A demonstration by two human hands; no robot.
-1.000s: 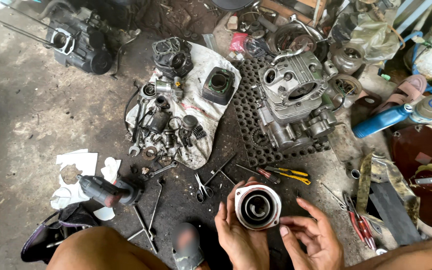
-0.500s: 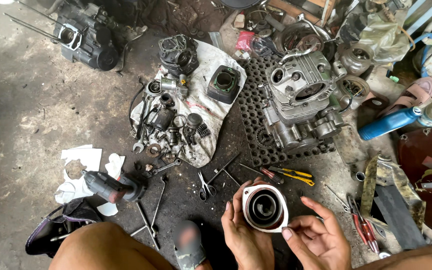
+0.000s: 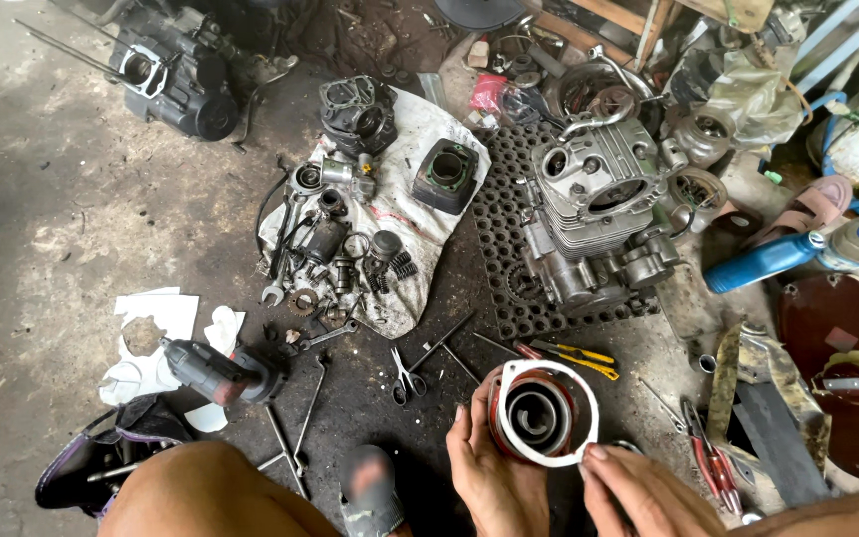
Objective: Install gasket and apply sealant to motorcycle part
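Round reddish housing (image 3: 537, 416) with white gasket ring (image 3: 589, 413) on its rim is held low centre of frame, above the floor (image 3: 62, 219). Left hand (image 3: 489, 477) is curled around its left side, gripping. Right hand (image 3: 638, 492) is pinched on the gasket's lower right edge. Engine block (image 3: 594, 214) sits on black mat (image 3: 509, 249) above; scissors (image 3: 408, 378) lie left.

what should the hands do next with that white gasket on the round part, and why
Probably nudge the white gasket round until it lies flat on the round reddish housing. The left hand cups the housing from below, the right hand pinches the gasket's lower edge, and the ring looks slightly off-centre, overhanging on the right.
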